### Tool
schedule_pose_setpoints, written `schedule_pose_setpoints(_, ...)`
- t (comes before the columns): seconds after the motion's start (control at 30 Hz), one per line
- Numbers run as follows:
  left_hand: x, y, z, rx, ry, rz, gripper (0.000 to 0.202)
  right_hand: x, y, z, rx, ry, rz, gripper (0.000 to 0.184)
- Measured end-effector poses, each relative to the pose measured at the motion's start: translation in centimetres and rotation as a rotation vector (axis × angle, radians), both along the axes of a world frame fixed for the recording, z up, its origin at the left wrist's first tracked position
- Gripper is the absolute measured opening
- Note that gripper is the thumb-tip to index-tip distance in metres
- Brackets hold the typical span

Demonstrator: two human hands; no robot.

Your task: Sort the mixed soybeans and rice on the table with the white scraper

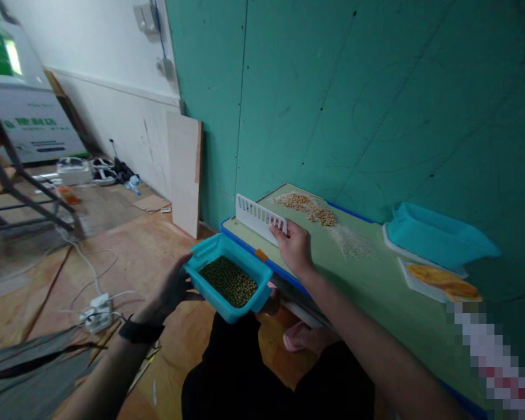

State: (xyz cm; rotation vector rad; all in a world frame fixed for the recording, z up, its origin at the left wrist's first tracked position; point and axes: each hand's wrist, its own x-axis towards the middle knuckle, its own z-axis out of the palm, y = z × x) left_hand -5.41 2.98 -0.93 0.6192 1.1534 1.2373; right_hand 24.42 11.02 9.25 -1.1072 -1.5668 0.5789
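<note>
Beside green panelling (289, 105), a white slotted plastic strip (256, 221) is gripped by the right hand (296, 246); at its eight o'clock, a turquoise plastic tub (214, 299) by the left hand (175, 287).

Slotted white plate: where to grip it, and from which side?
I'd pinch its near right end, coming from the right, thumb on one face and fingers on the other. The plate is thin and held upright, long edge down, so both faces are exposed. The right hand already grips that end.
</note>
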Motion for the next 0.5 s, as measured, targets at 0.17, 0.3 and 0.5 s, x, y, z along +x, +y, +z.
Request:
schedule_pose_setpoints(0.17, -1.3, 1.1, 1.2, 0.029, 0.039, -0.004, 0.079, -1.1, 0.4, 0.5, 0.002, -0.048, 0.026, 0.016)
schedule_pose_setpoints(0.3, -1.4, 1.2, 2.1, -0.013, 0.050, 0.022, 0.077, -0.8, -1.7, 0.7, 0.003, -0.021, 0.113, 0.019)
schedule_pose_setpoints(0.5, -1.3, 0.7, -0.2, -0.043, -0.020, -0.011, 0.071, 4.6, -1.1, 1.5, -0.029, 0.110, 0.044, 0.030)
